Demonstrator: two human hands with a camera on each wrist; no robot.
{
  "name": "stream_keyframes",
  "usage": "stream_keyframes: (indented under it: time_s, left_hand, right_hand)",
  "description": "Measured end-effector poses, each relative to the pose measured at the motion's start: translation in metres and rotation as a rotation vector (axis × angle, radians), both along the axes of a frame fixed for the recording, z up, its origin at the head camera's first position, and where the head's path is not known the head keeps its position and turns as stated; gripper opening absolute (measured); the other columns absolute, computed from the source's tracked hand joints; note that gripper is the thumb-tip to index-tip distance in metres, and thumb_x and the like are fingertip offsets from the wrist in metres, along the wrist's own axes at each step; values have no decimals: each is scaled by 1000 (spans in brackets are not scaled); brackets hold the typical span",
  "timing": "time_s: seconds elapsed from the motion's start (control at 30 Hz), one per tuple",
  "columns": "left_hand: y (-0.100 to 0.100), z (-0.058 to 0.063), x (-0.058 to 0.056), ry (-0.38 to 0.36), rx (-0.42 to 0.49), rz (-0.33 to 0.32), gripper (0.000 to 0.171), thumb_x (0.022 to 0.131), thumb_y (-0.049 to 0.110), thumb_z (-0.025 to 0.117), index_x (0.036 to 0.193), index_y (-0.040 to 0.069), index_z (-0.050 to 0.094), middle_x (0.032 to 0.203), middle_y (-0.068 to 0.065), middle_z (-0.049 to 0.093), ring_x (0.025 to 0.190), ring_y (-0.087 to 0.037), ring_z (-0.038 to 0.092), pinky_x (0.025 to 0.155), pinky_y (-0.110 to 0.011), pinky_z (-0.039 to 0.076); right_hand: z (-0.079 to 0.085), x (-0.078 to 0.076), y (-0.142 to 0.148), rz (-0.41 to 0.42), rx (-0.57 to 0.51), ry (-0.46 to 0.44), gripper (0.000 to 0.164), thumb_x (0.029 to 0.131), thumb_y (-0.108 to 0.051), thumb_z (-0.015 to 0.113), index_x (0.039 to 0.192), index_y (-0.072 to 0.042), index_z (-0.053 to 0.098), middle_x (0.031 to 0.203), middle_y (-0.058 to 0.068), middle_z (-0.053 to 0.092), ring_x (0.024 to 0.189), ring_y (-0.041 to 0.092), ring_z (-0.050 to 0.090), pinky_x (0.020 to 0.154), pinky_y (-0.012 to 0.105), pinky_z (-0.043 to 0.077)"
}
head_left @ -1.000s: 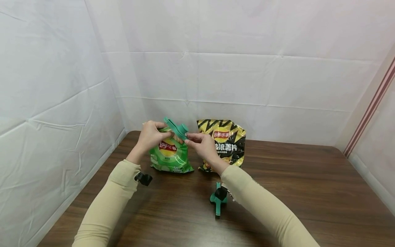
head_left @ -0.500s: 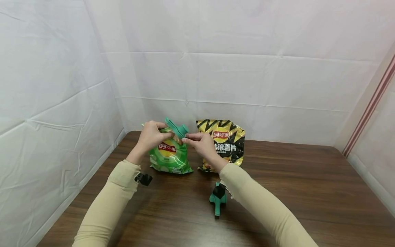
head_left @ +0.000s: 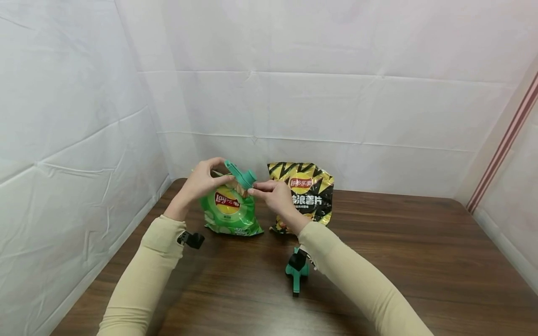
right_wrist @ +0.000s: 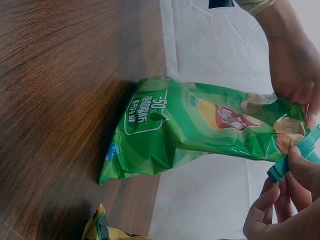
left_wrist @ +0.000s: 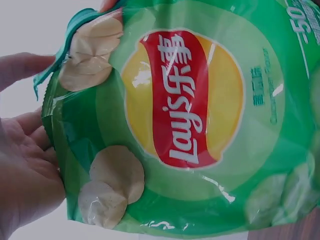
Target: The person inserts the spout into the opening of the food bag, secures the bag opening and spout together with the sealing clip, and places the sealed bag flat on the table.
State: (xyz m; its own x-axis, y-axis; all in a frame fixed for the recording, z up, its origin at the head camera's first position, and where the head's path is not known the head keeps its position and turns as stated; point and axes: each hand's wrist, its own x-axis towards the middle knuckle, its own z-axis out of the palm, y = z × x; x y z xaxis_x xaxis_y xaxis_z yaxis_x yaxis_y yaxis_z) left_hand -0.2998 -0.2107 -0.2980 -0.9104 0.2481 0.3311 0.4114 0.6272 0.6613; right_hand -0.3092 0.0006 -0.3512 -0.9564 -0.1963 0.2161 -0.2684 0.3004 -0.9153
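A green bag of chips [head_left: 229,212] stands upright on the table at the left. A teal bag clip [head_left: 241,176] lies slanted across its top corner. My right hand [head_left: 278,198] pinches the clip's lower right end between thumb and fingers, also seen in the right wrist view. At the bag's upper left, my left hand [head_left: 201,179] has thumb and fingers spread apart around the top edge. In the left wrist view, a digit [left_wrist: 27,67] of that hand reaches to the clip's end, and other fingers are partly hidden behind the bag.
A black and yellow bag of chips [head_left: 312,200] stands just right of the green one, partly behind my right hand. A second teal clip [head_left: 296,280] lies on the brown wooden table [head_left: 391,261], under the right wrist camera. White cloth [head_left: 315,102] hangs behind and at the sides.
My left hand has shifted up and left, and its thumb and fingers have spread from their pinch on the bag's top. The right hand stays on the clip, nearly still.
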Motion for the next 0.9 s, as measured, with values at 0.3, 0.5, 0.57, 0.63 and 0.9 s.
stream_keyframes:
  time_s: [0.3,0.5,0.57,0.63,0.9]
  left_hand:
    - [0,-3,-1,11,139,18,32,85,36,71,101,9,66,90,-10,69,81,-22,63,71,-32,50]
    - [-1,-2,-2,15,162,18,30,83,33,73,97,7,67,86,-10,70,77,-20,64,69,-30,50]
    - [0,-2,-2,25,165,15,30,83,33,74,96,6,68,85,-10,70,76,-20,65,68,-28,50]
    - [0,-2,-2,32,169,9,30,82,32,75,95,6,68,85,-11,71,75,-19,65,68,-28,50]
    - [2,-2,-3,44,184,4,27,82,29,75,94,6,69,83,-11,71,73,-18,65,66,-28,50]
  right_hand:
    - [1,1,-1,19,5,-25,33,82,-30,75,110,-12,73,117,5,68,111,22,60,85,35,52]
    - [0,2,-2,73,-40,-40,37,82,-33,75,111,-11,71,115,5,68,107,21,62,83,34,52]
    - [1,2,-4,101,-72,-45,38,82,-35,74,111,-11,71,111,5,69,103,20,63,83,36,52]
    - [1,2,-7,124,-97,-54,38,82,-38,73,111,-13,70,108,4,70,101,18,62,84,37,51]
    - [5,1,-18,97,-162,-107,45,81,-37,75,117,-10,69,105,8,71,104,20,63,93,44,48]
